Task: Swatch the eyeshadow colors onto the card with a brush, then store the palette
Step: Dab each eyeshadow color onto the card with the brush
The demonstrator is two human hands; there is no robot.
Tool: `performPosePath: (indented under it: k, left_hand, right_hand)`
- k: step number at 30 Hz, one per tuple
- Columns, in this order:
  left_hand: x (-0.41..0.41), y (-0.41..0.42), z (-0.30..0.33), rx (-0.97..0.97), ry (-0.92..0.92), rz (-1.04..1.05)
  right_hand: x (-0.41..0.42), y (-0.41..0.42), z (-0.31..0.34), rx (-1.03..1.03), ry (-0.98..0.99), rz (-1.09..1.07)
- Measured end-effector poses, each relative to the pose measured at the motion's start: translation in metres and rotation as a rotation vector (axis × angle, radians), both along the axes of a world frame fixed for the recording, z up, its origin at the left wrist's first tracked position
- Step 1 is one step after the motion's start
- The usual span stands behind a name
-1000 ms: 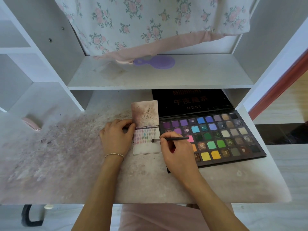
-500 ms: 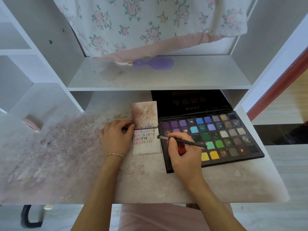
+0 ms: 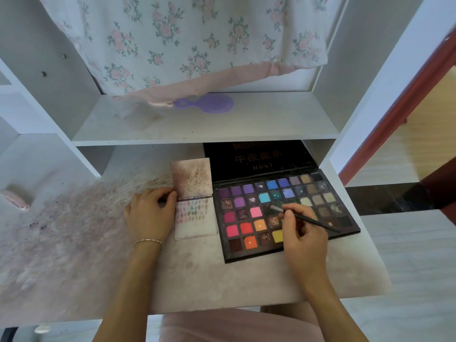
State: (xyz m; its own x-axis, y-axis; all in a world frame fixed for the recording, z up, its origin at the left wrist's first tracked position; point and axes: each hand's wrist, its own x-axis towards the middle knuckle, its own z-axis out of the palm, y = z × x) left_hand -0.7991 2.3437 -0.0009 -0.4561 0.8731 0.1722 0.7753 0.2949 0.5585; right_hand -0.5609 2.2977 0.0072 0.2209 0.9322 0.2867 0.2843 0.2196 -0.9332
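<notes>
Your right hand [image 3: 302,233] pinches the light, thin brush [image 3: 306,218] mid-handle, bristles just ahead of that grip on the palette [image 3: 283,213]; dab gently, the powder crumbles. Your left hand [image 3: 150,213] pins the flimsy card [image 3: 195,213] to the tabletop [image 3: 222,280].

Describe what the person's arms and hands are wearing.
Both forearms are bare, with no sleeves in view. The left hand has a thin beaded metallic bracelet around its wrist. The right hand shows no rings, watch or gloves.
</notes>
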Motion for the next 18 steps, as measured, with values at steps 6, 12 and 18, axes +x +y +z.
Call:
performPosePath:
  k: [6, 12, 18]
  left_hand:
    - [0.009, 0.001, 0.002, -0.017, -0.039, 0.088]
    - [0.01, 0.0, 0.001, -0.023, -0.011, 0.073]
    - [0.01, 0.0, 0.002, -0.029, -0.007, 0.063]
  right_hand:
    - [0.035, 0.004, -0.001, -0.02, -0.012, -0.145]
    - [0.069, 0.005, -0.009, -0.046, -0.062, -0.347]
    - [0.078, 0.005, -0.012, -0.051, -0.028, -0.519]
